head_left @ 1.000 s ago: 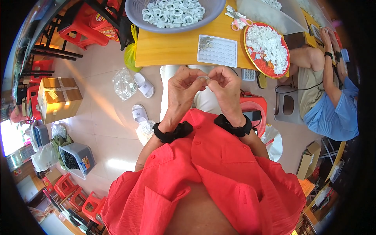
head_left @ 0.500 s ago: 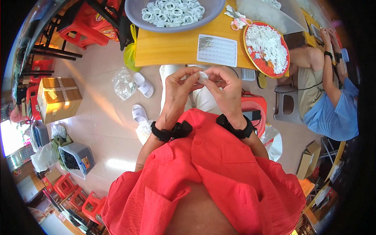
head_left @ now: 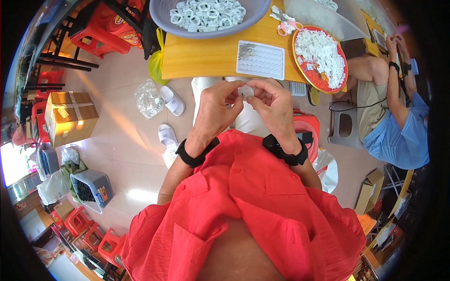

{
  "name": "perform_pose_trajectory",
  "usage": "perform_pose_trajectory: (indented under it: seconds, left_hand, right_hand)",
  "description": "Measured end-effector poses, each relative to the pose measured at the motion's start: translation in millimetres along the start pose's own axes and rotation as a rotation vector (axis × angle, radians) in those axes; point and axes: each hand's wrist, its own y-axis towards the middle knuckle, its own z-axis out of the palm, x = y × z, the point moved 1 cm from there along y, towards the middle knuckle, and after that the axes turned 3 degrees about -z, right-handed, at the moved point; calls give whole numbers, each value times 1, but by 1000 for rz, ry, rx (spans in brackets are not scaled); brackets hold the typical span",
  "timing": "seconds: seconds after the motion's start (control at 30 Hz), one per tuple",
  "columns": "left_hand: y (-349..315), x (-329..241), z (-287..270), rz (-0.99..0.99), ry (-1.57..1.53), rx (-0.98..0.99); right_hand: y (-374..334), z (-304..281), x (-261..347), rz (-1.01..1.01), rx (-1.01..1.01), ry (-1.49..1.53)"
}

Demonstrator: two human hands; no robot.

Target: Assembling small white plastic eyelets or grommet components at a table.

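My left hand (head_left: 216, 107) and my right hand (head_left: 275, 104) meet just short of the table's near edge. Pinched between the fingertips of both is a small round white plastic piece (head_left: 245, 92), its flat face toward me with small dark marks or slots on it. Beyond the hands a white tray with rows of small pockets (head_left: 272, 64) lies on the wooden table (head_left: 201, 60). Several small round metal discs (head_left: 248, 50) sit in the tray's left part.
A greyish-purple basket (head_left: 161, 23) of white ring-shaped parts stands at the back. Right of the tray are a red round plate (head_left: 313, 77) heaped with small white pieces and pink-handled scissors (head_left: 283, 30). A person in a blue shirt (head_left: 398, 136) sits at the right.
The white piece has turned so more of its round face shows toward me. My hands have shifted slightly, with the left fingers curled further round its edge.
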Motion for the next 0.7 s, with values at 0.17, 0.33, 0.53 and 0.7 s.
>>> perform_pose_trajectory:
  seconds: [0.17, 0.33, 0.53, 0.7]
  left_hand:
    - [2, 0, 2, 116, 170, 52]
    - [2, 3, 4, 238, 333, 54]
    - [6, 7, 6, 284, 398, 64]
    - [8, 11, 6, 175, 101, 23]
  right_hand:
    - [-1, -4, -3, 68, 12, 74]
    - [1, -7, -1, 135, 8, 88]
    - [1, -7, -1, 236, 2, 189]
    - [2, -4, -5, 231, -29, 266]
